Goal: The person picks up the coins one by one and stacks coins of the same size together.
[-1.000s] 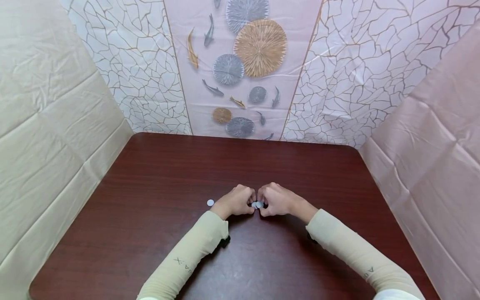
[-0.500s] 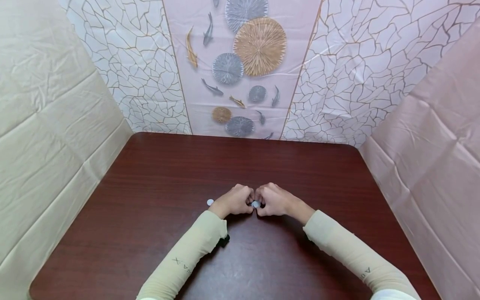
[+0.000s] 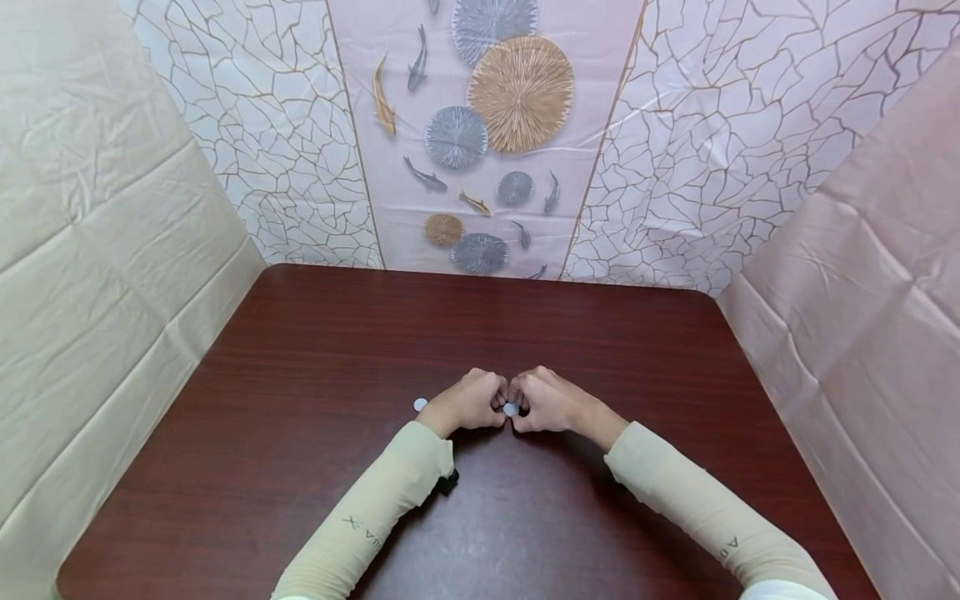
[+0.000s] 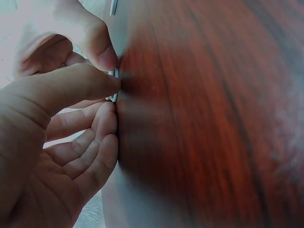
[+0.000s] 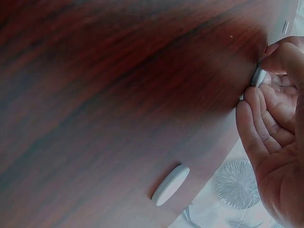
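In the head view, a small round white disc (image 3: 511, 409) lies between my two hands, low at the table. My left hand (image 3: 474, 400) pinches at its left side with thumb and curled fingers. From the right, my right hand (image 3: 551, 400) grips it likewise, knuckles close against the left ones. Edge-on in the left wrist view, the disc (image 4: 114, 97) shows in slivers behind the left thumb (image 4: 95, 85). The right wrist view shows the disc (image 5: 258, 75) by the right thumb, with a pale edge under the fingertips. Its underside is hidden.
Another white disc (image 3: 421, 405) lies left of my left wrist. A further white disc (image 5: 171, 185) lies near my right wrist, hidden from the head view. The dark red table (image 3: 337, 333) has patterned cloth (image 3: 300, 125) behind it and plain cloth at its sides.
My right hand has shifted slightly left toward the left hand. Two discs that showed overlapping between the hands now line up as one round outline.
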`<action>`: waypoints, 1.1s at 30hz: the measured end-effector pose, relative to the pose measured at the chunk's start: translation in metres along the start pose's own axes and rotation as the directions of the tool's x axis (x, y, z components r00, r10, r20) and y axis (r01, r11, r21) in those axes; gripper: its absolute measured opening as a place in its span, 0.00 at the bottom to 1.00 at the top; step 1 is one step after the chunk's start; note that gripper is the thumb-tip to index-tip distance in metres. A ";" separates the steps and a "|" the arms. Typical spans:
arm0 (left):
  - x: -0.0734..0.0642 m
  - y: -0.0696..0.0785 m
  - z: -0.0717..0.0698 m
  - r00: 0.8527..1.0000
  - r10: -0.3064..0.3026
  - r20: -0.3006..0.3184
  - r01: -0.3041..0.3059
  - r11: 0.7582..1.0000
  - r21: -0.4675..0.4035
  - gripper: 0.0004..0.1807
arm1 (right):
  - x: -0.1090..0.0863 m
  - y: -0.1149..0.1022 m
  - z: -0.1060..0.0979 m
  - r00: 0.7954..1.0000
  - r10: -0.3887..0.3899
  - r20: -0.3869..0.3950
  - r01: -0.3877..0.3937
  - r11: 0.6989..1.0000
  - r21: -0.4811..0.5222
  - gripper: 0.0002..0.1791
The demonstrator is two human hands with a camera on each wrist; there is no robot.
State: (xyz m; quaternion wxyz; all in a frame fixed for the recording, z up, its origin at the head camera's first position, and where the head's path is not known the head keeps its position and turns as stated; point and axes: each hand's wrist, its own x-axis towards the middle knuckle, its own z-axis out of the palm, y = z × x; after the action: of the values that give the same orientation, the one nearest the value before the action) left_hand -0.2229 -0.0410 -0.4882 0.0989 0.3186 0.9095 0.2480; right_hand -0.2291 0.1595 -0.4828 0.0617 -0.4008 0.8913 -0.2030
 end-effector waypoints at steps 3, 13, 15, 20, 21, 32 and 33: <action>0.000 0.000 0.000 1.000 -0.006 0.006 0.006 1.000 -0.001 0.11 | 0.000 0.000 0.000 1.000 0.002 0.002 -0.002 1.000 0.000 0.09; -0.001 0.001 -0.002 1.000 -0.016 0.023 0.016 1.000 -0.015 0.10 | 0.001 0.000 -0.001 1.000 0.012 0.014 -0.012 1.000 0.004 0.09; -0.001 0.001 -0.002 1.000 -0.016 0.025 0.016 1.000 -0.018 0.10 | 0.001 0.001 -0.001 1.000 0.013 0.016 -0.013 1.000 0.003 0.10; 0.000 0.002 -0.002 1.000 -0.020 0.022 0.020 1.000 -0.013 0.10 | 0.001 0.002 -0.002 1.000 0.019 0.020 -0.019 1.000 0.010 0.10; 0.000 0.002 -0.002 1.000 -0.022 0.022 0.022 1.000 -0.012 0.09 | 0.001 0.002 -0.002 1.000 0.020 0.022 -0.021 1.000 0.011 0.10; 0.000 0.002 -0.002 0.999 -0.039 0.032 0.040 0.999 -0.012 0.09 | 0.001 0.002 -0.002 1.000 0.017 0.024 -0.018 1.000 0.011 0.10; 0.000 0.002 -0.001 0.999 -0.038 0.032 0.038 0.999 -0.013 0.09 | 0.001 0.002 -0.002 1.000 0.018 0.023 -0.018 1.000 0.011 0.10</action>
State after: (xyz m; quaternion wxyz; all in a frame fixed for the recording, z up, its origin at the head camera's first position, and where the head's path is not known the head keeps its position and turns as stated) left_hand -0.2227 -0.0404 -0.4861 0.1204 0.3046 0.9120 0.2469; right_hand -0.2317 0.1611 -0.4817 0.0761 -0.3948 0.8929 -0.2028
